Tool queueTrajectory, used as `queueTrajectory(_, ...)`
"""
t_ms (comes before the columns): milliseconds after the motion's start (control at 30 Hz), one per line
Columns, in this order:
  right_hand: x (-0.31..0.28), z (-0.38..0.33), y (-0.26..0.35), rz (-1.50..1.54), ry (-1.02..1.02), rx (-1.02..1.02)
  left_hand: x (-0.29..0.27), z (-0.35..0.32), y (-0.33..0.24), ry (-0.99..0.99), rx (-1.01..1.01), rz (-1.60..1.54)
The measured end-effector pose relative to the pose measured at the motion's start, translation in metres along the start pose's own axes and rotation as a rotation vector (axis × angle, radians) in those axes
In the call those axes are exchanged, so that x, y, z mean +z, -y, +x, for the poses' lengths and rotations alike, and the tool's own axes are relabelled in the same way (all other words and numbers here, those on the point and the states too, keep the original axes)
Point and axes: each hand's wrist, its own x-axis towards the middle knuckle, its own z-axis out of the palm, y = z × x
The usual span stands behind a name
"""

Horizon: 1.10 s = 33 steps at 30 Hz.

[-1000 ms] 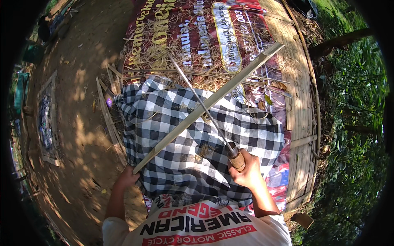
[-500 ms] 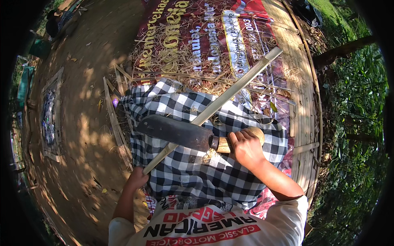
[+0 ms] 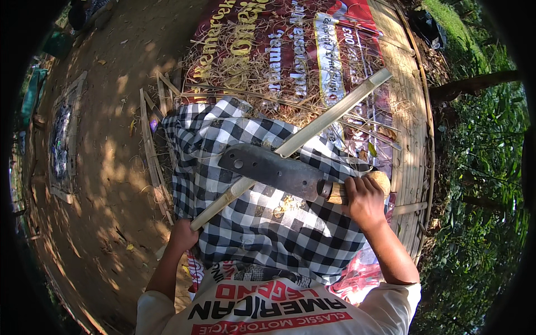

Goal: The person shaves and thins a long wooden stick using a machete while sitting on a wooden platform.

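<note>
Shirt [image 3: 273,318]: white, along the lower edge.
Left hand [image 3: 183,237]: lower left of centre, closed round the near end of the strip [image 3: 335,114].
Right hand [image 3: 365,202]: right of centre, wrapped round the grip of the knife [image 3: 273,167].
Knife: points left and slightly up, crossing above the strip and hiding part of its length; contact unclear.
Strip: mid-frame, its long axis running diagonally from the left hand to the upper right, far end above the right hand.
Cloth [image 3: 206,187]: checked, beneath knife and strip.
Banner [image 3: 357,11]: dark red, top, strewn with shavings [image 3: 234,72].
</note>
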Motion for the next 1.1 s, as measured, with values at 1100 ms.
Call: queueTrajectory(1100, 0.034, 0.004, -0.038, 0.069, 0.035, 0.033, -0.008, -0.002, -0.022, -0.092, 0.028, 0.101)
